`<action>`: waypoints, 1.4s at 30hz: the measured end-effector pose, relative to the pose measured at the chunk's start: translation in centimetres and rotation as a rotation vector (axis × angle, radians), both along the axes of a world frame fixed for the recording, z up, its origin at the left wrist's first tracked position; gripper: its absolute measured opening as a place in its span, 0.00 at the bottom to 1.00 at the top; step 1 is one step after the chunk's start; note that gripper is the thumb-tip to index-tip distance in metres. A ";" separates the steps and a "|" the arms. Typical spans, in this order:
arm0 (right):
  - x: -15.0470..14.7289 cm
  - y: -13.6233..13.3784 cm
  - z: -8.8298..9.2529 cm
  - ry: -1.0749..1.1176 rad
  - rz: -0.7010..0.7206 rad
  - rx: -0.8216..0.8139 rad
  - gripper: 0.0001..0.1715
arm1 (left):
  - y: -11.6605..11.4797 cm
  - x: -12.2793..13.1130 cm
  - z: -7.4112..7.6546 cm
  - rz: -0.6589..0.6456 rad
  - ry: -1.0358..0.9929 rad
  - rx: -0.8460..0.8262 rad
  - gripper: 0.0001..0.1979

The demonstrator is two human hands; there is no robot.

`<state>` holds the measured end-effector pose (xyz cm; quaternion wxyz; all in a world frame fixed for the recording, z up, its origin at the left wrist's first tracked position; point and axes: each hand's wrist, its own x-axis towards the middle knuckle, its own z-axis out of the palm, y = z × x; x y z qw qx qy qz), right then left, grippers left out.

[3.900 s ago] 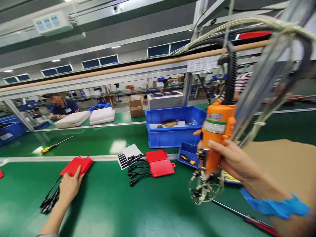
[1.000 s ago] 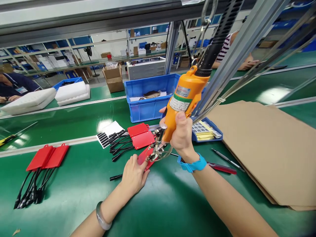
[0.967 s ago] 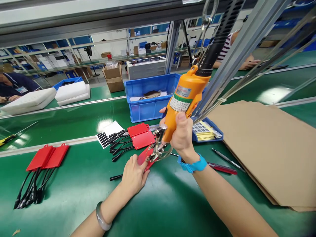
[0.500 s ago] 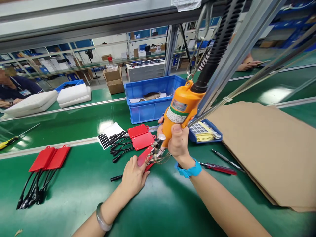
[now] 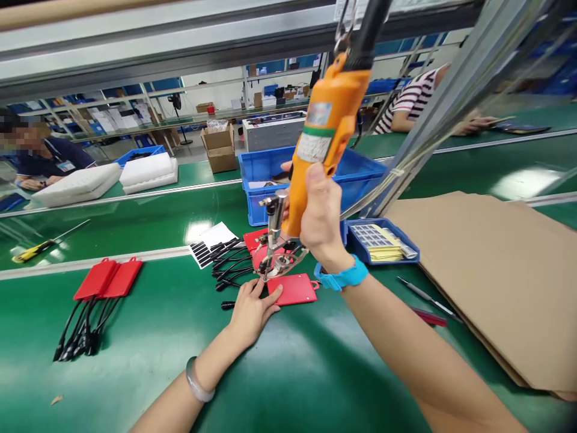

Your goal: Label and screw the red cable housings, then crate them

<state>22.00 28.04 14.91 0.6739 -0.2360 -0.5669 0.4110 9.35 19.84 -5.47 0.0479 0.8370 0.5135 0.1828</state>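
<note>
Lying flat on the green work surface point(image 5: 288, 385), the front red case point(image 5: 295, 290) has its ring tab pointing right and a black connector point(image 5: 228, 305) showing beyond its left end. Just behind sit more red cases point(image 5: 255, 239), partly hidden by the tool, their black cables point(image 5: 232, 258) reaching left onto a striped white sheet point(image 5: 220, 236). A wide stretch of green separates the front case from the pair of red cases point(image 5: 108, 279) at left, and more runs along its near edge; to the right, a red-handled tool point(image 5: 430, 317) and a grey pen-like tool point(image 5: 426, 297) lie beside the edge of the brown cardboard sheets point(image 5: 491, 282). The shallow blue tray point(image 5: 415, 258) behind these holds printed pale and yellow sheets point(image 5: 381, 240); the larger blue bin point(image 5: 259, 204), half covered by the right hand and tool, contains something white and a dark item too hidden to name. The left hand point(image 5: 252, 307) grips the case's left end, fingers slightly spread, one digit on the top face and another along the front edge. The right hand point(image 5: 322, 210) is closed firmly around the orange power tool point(image 5: 324, 126), tilted, its tip beside the left fingertips; whether it touches the case cannot be told.
</note>
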 end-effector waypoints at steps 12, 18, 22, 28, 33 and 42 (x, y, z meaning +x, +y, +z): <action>-1.9 1.2 -4.8 -0.085 0.000 -0.094 0.30 | 0.1 0.2 -0.1 0.056 -0.061 -0.086 0.21; -2.9 1.0 -6.0 -0.132 0.003 -0.074 0.29 | 0.3 0.2 -0.6 0.050 -0.046 -0.089 0.21; -2.9 0.3 -6.7 -0.128 0.014 -0.033 0.28 | 0.3 0.1 -0.6 0.040 -0.045 -0.057 0.20; -0.8 -2.2 -2.5 -0.005 0.003 -0.006 0.29 | -0.3 -0.5 1.1 -0.025 0.042 -0.070 0.21; 0.9 -3.8 2.2 -0.005 -0.129 0.083 0.27 | 0.3 0.0 0.9 0.004 -0.085 -0.126 0.20; 2.0 -4.3 -2.4 -0.025 -0.063 0.003 0.25 | 0.6 0.7 -0.7 0.069 -0.229 -0.138 0.17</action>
